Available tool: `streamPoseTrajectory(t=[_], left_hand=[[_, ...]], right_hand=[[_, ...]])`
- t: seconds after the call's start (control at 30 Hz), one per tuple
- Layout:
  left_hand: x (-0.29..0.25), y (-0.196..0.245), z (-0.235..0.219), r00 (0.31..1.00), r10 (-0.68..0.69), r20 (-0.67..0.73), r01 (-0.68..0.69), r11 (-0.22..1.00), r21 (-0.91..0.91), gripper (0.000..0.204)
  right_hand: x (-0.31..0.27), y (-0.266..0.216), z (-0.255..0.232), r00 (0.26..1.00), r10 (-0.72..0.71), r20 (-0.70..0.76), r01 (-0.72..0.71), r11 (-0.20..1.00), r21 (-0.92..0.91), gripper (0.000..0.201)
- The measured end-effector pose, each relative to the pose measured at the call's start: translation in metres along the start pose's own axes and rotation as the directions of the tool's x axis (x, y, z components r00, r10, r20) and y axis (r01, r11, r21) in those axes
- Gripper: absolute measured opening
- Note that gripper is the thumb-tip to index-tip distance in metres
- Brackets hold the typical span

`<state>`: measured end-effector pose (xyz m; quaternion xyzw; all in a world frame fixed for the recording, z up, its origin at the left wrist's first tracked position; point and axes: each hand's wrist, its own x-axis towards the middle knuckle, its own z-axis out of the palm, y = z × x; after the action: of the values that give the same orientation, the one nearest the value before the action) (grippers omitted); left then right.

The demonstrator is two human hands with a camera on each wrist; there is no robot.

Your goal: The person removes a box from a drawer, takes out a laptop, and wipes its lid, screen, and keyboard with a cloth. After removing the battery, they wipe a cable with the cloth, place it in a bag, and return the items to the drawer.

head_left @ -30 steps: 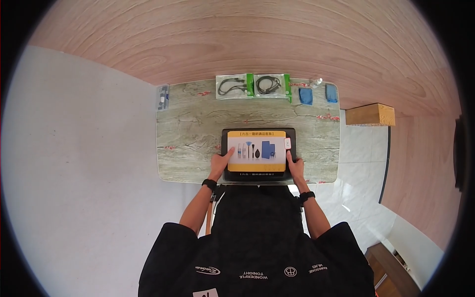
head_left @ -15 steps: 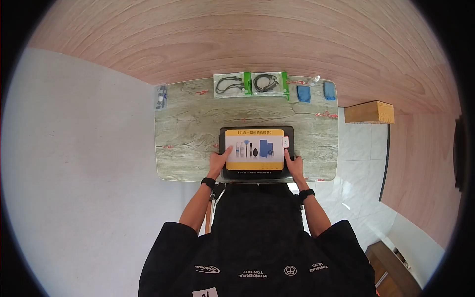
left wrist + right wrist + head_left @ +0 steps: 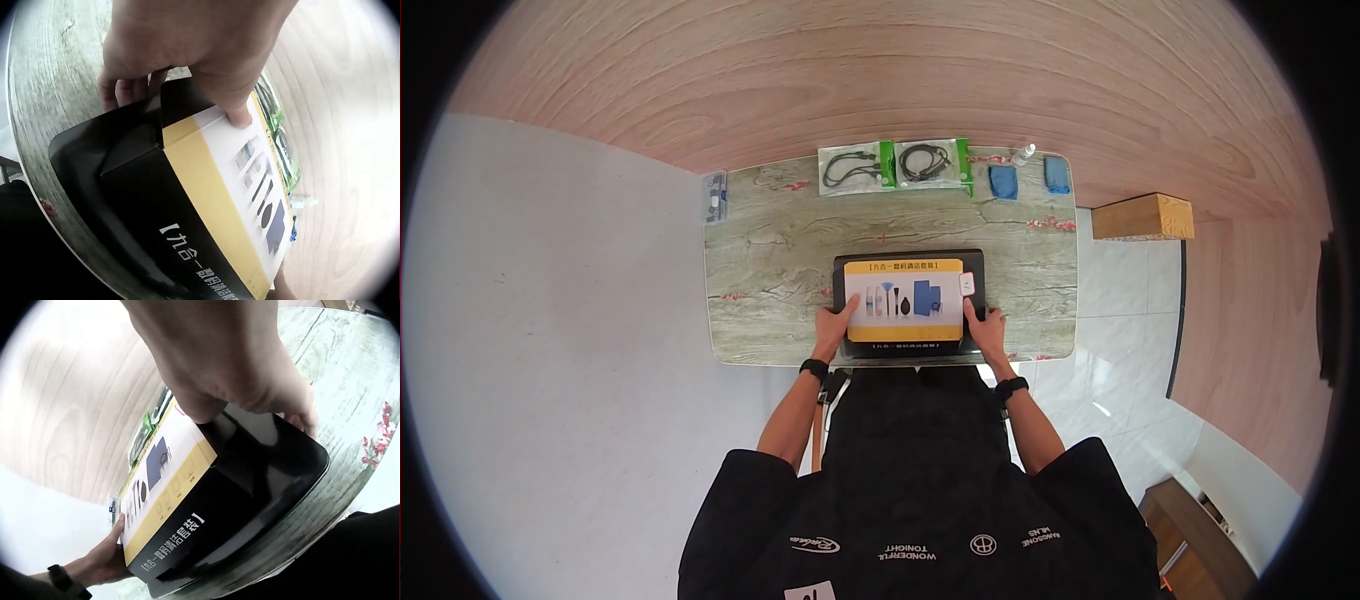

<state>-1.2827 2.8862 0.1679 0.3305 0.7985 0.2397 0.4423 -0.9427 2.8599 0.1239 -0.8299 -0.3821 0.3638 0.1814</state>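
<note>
A flat cleaning-kit box (image 3: 904,300), white and yellow on top with black sides, lies on a glossy black slab with rounded corners (image 3: 972,268) near the table's front edge. My left hand (image 3: 832,330) holds its left side, the thumb on the printed top and the fingers down by the slab's edge in the left wrist view. On the opposite side my right hand (image 3: 988,332) grips likewise, its thumb beside a small white sticker (image 3: 967,284). In the right wrist view, my right palm hides part of that side.
Two bagged cables (image 3: 855,168) lie along the table's back edge. To their right are a blue cloth (image 3: 1003,182), a small clear bottle (image 3: 1024,154) and another blue item (image 3: 1057,174). A clear plastic case (image 3: 715,197) sits at the back left corner. A wooden box (image 3: 1142,217) stands beyond the right edge.
The whole head view has shifted slightly, with table and box a little further left and up in it. Both hands keep the same hold on the box.
</note>
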Motion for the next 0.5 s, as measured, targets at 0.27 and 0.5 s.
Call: streamPoseTrajectory(t=[0.27, 0.5], left_hand=[[0.021, -0.047, 0.016, 0.953, 0.238, -0.185, -0.193, 0.953, 0.232, 0.086], [-0.009, -0.047, -0.001, 0.968, 0.217, -0.127, -0.204, 0.973, 0.104, 0.077]], right_hand=[[-0.009, -0.006, -0.019, 0.945, -0.296, -0.137, 0.285, 0.954, -0.096, 0.077], [-0.004, 0.007, -0.024, 0.921, -0.322, 0.218, 0.294, 0.944, 0.151, 0.062]])
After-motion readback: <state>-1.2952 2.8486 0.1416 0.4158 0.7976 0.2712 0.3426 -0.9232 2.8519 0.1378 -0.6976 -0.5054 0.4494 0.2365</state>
